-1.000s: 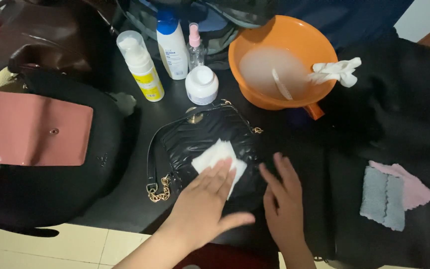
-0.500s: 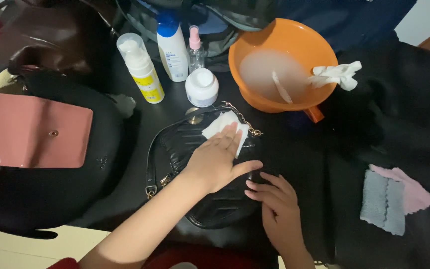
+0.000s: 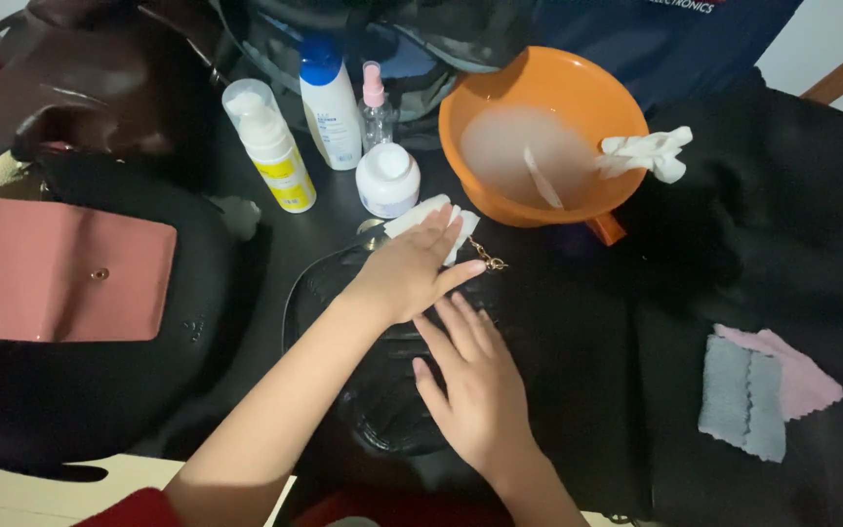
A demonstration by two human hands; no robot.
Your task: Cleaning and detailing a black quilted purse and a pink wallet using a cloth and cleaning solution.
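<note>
Orange bowl (image 3: 500, 88): cloudy water | left hand (image 3: 412, 268): white wipe (image 3: 421, 217)

The light is soft and a bit dim — it seems to come from above. The dark table (image 3: 578, 322) swallows most of it, so the black bag (image 3: 382, 400) is hard to make out. White bottles (image 3: 329, 102) at eleven o'clock look bright. The orange bowl (image 3: 539, 73) at twelve o'clock shines a little — its milky inside looks foggy. Shadows are weak. The corners look a little soft.
</note>
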